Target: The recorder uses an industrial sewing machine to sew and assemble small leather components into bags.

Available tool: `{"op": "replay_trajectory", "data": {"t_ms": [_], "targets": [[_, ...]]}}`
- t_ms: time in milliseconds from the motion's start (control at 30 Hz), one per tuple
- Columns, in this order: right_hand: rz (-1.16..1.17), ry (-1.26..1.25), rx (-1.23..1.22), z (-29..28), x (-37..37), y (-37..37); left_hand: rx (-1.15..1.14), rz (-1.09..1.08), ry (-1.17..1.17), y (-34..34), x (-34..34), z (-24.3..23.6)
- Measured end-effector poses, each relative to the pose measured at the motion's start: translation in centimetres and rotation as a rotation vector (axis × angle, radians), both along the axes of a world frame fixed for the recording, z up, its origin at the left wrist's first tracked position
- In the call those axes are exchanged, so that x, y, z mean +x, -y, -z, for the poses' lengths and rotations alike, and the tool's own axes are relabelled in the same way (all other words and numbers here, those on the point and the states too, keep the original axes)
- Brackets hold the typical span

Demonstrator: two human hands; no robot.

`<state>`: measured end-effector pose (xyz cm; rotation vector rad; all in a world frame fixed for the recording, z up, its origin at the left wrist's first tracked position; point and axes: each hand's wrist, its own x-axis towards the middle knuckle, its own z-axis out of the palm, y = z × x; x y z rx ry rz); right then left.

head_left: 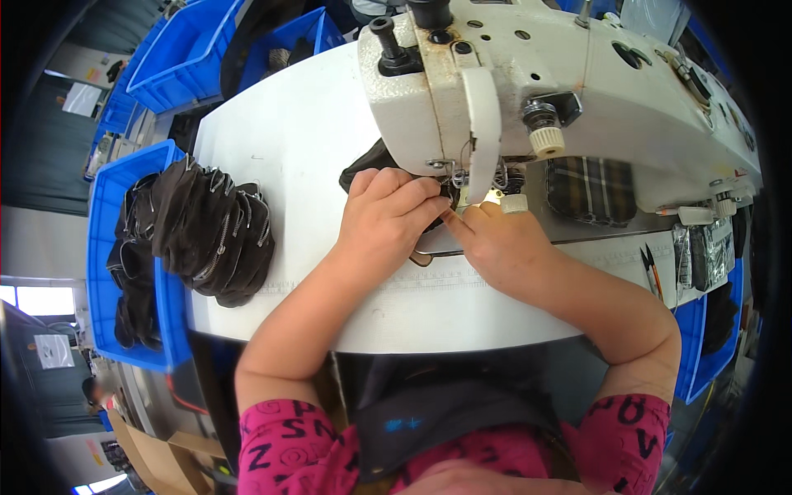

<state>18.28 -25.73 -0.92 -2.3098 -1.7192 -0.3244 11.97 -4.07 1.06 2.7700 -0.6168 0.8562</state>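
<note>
Both my hands are at the needle area of a white sewing machine point(437, 107). My left hand point(384, 210) has its fingers bent down over a dark fabric piece point(360, 165), which lies just left of the presser foot. Close beside it, my right hand point(499, 243) is closed, its fingertips meeting the left ones under the machine head. What the right fingers pinch is hidden by the hand and the machine. A small tan-edged bit point(421, 259) shows below the left hand, at the edge of the machine bed.
At the left, dark zippered fabric pieces point(219, 231) are piled against a blue bin point(171, 313) holding more. A plaid fabric piece point(590, 190) lies under the machine arm. Pens point(653, 271) and small packets point(709, 252) rest at the right. Another blue bin point(708, 346) is below.
</note>
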Motion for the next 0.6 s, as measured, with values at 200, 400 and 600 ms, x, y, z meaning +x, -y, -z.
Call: {"op": "replay_trajectory", "data": {"t_ms": [200,400,600], "targets": [[-0.009,-0.001,0.010,-0.2,0.1,0.4,-0.005,-0.055,-0.064,0.9,0.1,-0.1],[-0.024,-0.125,-0.013,-0.3,0.3,0.5,-0.205,-0.066,-0.374,1.3,0.1,0.3],[-0.007,-0.106,0.034,-0.1,0.2,0.3,-0.090,-0.054,-0.172,1.6,0.9,1.3]]}}
